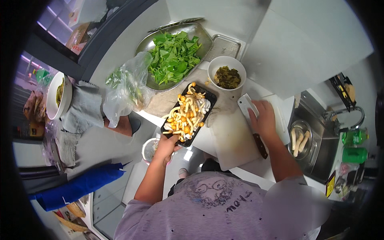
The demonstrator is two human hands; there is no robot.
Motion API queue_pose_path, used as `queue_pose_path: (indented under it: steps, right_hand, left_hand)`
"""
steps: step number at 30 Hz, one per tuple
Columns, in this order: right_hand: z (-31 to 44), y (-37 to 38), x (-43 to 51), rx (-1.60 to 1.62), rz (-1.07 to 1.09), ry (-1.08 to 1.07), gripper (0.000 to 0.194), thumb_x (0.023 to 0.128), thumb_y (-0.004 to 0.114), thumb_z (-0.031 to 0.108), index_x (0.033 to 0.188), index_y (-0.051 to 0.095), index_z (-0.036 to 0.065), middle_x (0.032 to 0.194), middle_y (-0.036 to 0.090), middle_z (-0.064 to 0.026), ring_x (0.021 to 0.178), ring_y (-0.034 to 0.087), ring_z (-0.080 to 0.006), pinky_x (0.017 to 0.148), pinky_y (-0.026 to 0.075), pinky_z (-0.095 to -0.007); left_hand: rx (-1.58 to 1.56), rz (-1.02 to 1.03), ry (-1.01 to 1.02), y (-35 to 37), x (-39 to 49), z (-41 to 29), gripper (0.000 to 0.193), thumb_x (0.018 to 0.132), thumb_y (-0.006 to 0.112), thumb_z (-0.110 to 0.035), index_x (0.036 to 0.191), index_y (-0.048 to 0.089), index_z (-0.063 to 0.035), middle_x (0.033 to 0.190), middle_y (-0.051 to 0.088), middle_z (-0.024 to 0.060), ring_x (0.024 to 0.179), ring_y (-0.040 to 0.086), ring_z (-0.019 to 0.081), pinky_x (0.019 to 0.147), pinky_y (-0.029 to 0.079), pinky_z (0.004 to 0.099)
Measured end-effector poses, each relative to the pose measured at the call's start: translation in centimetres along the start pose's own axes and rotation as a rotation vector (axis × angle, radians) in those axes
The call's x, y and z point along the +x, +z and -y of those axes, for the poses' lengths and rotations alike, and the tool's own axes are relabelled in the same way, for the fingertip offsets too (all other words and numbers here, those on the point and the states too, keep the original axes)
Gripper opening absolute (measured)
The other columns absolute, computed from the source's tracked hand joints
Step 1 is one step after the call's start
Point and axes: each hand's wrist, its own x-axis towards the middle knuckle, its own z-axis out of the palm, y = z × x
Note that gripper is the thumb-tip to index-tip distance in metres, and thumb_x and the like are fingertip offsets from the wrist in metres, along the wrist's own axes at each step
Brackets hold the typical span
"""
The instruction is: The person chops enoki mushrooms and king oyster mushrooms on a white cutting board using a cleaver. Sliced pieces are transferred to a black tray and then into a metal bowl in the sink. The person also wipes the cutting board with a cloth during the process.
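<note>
My left hand (168, 147) grips the near end of a black plastic tray (210, 95). Brown-capped mushrooms (187, 115) with long pale stems fill the tray, with white mushrooms (204, 105) along one side. My right hand (264, 117) lies over a cleaver (247, 111), its thumb near the blade; whether it grips the blade I cannot tell. The cleaver's brown wooden handle (259, 145) points towards me. Under the cleaver is a white cutting board (234, 141), stained in the middle.
Leafy greens (175, 57) fill a metal basin (204, 36). A clear plastic bag (129, 81) leans beside it. Dark greens sit in a white bowl (212, 67). On the right, a sink (315, 150) holds a bowl with pale root vegetables (300, 141). A bin (147, 151) stands below the counter.
</note>
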Motion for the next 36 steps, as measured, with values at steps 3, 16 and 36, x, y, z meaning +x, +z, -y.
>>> queue_pose_path:
  steps: [3,16,36]
  right_hand:
    - [1.6,2.9,7.6,0.04,-0.023,-0.302,0.033,0.073,0.075,0.013,0.104,0.066,0.009,0.091,0.062,-0.0099,0.093,0.057,-0.0317,0.084,0.043,-0.0438]
    - [8.4,17.9,15.5,-1.0,0.699,-0.579,0.017,0.079,0.062,0.012,0.086,0.077,0.008,0.096,0.071,-0.0131,0.109,0.057,-0.0336,0.107,0.019,-0.0688]
    - [10.5,15.9,2.3,0.511,0.247,-0.014,0.057,0.064,0.079,0.016,0.116,0.061,0.004,0.118,0.055,-0.02,0.109,0.056,-0.038,0.094,0.047,-0.0429]
  left_hand:
    - [0.035,-0.01,-0.028,-1.8,-2.1,0.3,0.051,0.086,0.054,-0.005,0.136,0.044,-0.0042,0.118,0.063,0.0083,0.095,0.066,0.0166,0.061,0.057,0.0264]
    - [-0.88,0.132,0.114,-4.9,-1.7,8.1,0.074,0.064,0.052,-0.002,0.138,0.044,-0.002,0.132,0.057,0.0145,0.12,0.057,0.0331,0.105,0.046,0.0459]
    - [-0.701,0.338,0.153,-7.8,2.8,8.0,0.078,0.068,0.055,-0.018,0.143,0.039,-0.0027,0.142,0.049,0.017,0.128,0.049,0.0399,0.106,0.039,0.0621]
